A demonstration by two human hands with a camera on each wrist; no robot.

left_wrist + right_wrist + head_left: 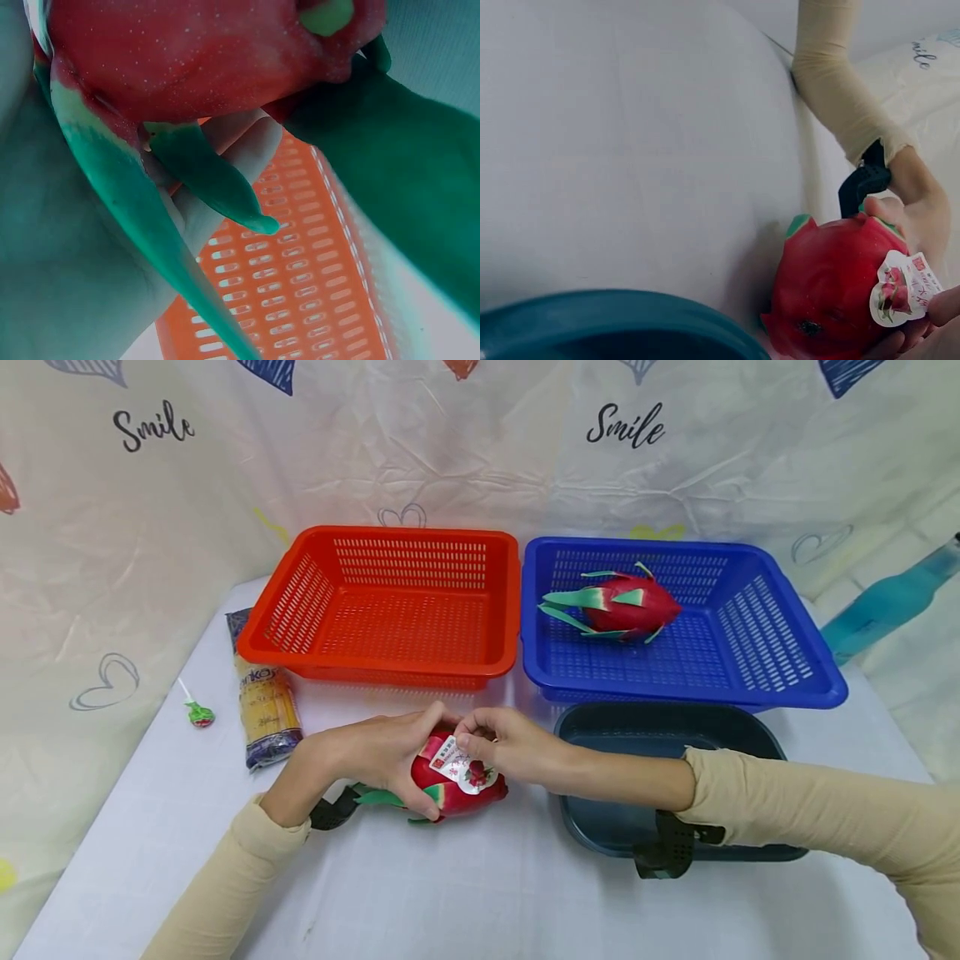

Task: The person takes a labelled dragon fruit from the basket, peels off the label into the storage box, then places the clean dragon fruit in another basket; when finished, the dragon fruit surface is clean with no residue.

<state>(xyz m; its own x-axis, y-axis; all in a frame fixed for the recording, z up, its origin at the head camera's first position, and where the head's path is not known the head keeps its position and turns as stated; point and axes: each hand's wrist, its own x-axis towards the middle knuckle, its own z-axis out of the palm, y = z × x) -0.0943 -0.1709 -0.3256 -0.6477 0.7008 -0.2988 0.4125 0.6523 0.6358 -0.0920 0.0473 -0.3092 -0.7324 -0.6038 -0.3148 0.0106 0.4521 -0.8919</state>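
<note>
A red dragon fruit (461,802) with green leaf tips lies near the middle of the table, in front of the red basket. My left hand (382,756) grips it from the leafy end, thumb on the near side and fingers over the far side. A white sticker (474,775) with a fruit picture sits on its upper side. My right hand (517,747) pinches the edge of that sticker between thumb and finger. In the right wrist view the sticker (900,292) lies against the fruit's red skin (829,281), with part of it standing off toward the fingertips.
Behind the hands stand a red basket (405,677) and a blue basket (675,689) holding another dragon fruit (637,606). A dark teal tub (600,827) sits under the right forearm. A pasta packet (266,710) and a lollipop (200,714) lie left; a blue bottle (885,610) stands right.
</note>
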